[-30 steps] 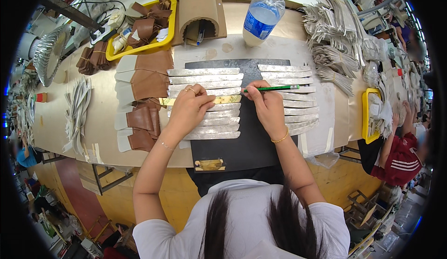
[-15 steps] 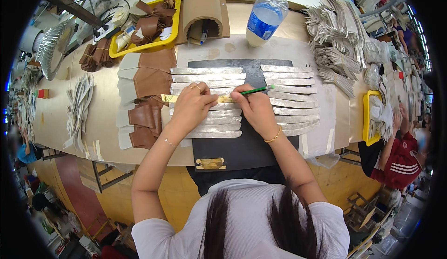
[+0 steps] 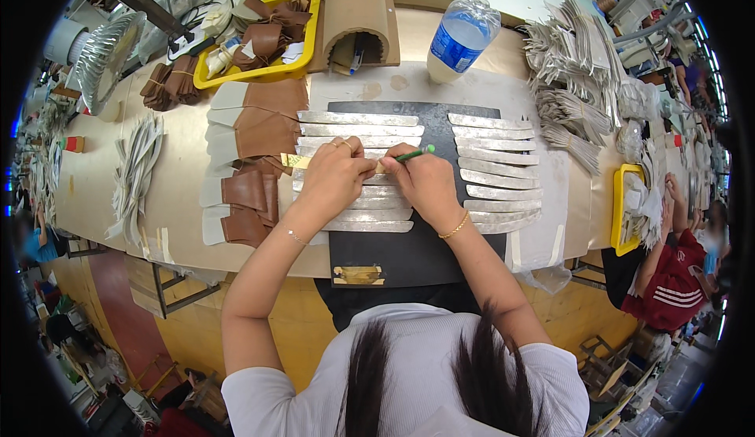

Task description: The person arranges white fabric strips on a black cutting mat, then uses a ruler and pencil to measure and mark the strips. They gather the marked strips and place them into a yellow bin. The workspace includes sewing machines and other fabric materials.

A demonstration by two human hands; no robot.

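Note:
My left hand (image 3: 336,176) presses a narrow yellow marked strip (image 3: 296,160) across a column of silvery strips (image 3: 360,120), its fingers bent and close together. Beside it, my right hand (image 3: 427,183) grips a slim green pen (image 3: 415,154), with the thumb side close to the left fingertips. The pen's writing tip is hidden by the hand. A second column of silvery strips (image 3: 501,178) lies right of my right hand. Both columns rest on a black board (image 3: 393,260), partly beyond its edges.
Brown leather pieces (image 3: 271,130) with pale pieces lie left of the board. Behind stand a yellow tray (image 3: 313,40), a brown half-tube (image 3: 355,5) and a water bottle (image 3: 462,40). Bundled pale strips (image 3: 574,60) fill the back right. A person in red (image 3: 668,280) sits at right.
My right hand has moved closer to my left hand, and the pen is tilted more, with less of it showing. The whole view has shifted slightly. The strips stay in their columns.

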